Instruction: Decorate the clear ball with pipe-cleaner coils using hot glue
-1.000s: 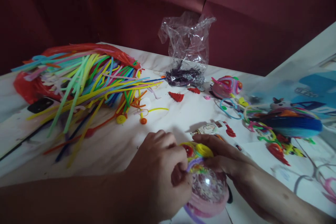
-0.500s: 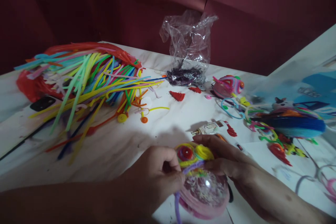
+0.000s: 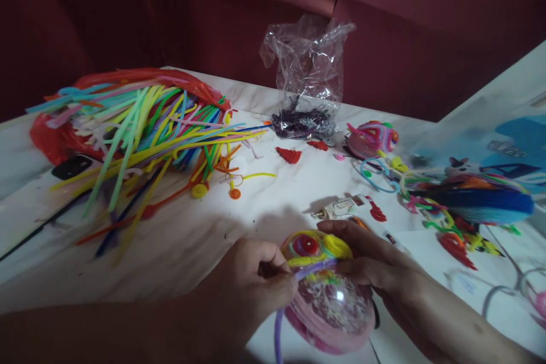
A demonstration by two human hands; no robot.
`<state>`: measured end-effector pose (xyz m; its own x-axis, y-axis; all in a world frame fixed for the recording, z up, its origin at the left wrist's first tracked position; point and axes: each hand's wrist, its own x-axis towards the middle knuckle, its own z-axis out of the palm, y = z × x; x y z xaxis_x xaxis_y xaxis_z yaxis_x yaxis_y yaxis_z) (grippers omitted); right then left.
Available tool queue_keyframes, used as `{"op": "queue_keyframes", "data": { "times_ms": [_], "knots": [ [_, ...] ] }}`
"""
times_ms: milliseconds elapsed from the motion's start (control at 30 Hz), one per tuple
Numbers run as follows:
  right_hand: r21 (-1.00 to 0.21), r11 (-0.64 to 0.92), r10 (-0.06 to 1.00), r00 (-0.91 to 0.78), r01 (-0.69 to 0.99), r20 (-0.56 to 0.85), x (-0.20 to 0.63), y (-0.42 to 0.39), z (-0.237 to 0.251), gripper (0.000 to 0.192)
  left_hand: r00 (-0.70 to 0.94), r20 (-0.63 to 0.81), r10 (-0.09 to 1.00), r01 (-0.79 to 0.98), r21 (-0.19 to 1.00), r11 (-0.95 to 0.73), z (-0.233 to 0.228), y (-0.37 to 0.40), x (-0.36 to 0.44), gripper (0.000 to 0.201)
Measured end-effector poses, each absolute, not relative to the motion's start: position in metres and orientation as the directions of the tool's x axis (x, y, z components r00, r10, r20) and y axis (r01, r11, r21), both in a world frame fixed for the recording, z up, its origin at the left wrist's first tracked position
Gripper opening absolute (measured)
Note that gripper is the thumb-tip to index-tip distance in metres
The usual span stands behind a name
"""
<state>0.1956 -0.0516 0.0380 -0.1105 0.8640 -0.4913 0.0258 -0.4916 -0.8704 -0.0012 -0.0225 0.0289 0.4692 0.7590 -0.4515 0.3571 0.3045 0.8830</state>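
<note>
1. Head view: the left hand (image 3: 251, 281) pinches a purple pipe cleaner (image 3: 282, 318) between thumb and curled fingers, at the near centre of the table (image 3: 187, 239).
2. That pipe cleaner runs from the pinch across the top of a clear pink ball (image 3: 330, 307) and also hangs down below the hand toward the near edge.
3. The right hand (image 3: 375, 264) cups the ball from the right, fingers narrowly closed against its upper side, touching the yellow and red coils (image 3: 318, 247) wound on top.
4. The ball looks to have pale shreds inside, though the glare makes that hard to confirm.
5. At the far centre a crumpled clear plastic bag (image 3: 307, 62) stands open, with a dark purple tangle (image 3: 301, 123) lying in its bottom.
6. At the far left a red bag (image 3: 46, 139) lies under a spread bundle of many-coloured pipe cleaners (image 3: 145, 131); a dark phone (image 3: 68, 166) lies just beside it.
7. To the right are a second decorated ball (image 3: 371, 139), a blue fuzzy piece (image 3: 486, 205) and small bent scraps.
8. A small tube (image 3: 339, 209) lies just beyond the right hand.
9. The table is white and marbled; a printed sheet (image 3: 503, 142) covers its right side, and a dark red wall (image 3: 213, 5) stands behind.
</note>
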Motion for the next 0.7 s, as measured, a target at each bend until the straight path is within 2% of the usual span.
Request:
{"op": "queue_keyframes", "data": {
  "times_ms": [167,267,500,700],
  "knots": [
    [-0.872,-0.49,0.871,-0.036,0.017,-0.49,0.191,-0.054,0.038,0.052,0.529,-0.425,0.735,0.256,0.905,0.339,0.021,-0.025,-0.004,0.012],
    [-0.878,-0.476,0.876,-0.059,0.05,-0.478,0.191,-0.054,0.039,0.052,0.55,-0.475,0.687,0.221,0.876,0.429,0.018,-0.028,-0.003,0.012],
    [-0.868,-0.478,0.874,-0.028,0.133,-0.485,0.201,-0.054,0.034,0.056,0.468,-0.474,0.746,0.106,0.868,0.485,0.018,-0.027,0.0,0.018],
    [-0.874,-0.467,0.881,-0.016,0.132,-0.473,0.2,-0.054,0.034,0.055,0.53,-0.432,0.73,0.061,0.878,0.475,0.007,-0.021,0.003,0.028]
  ]
}}
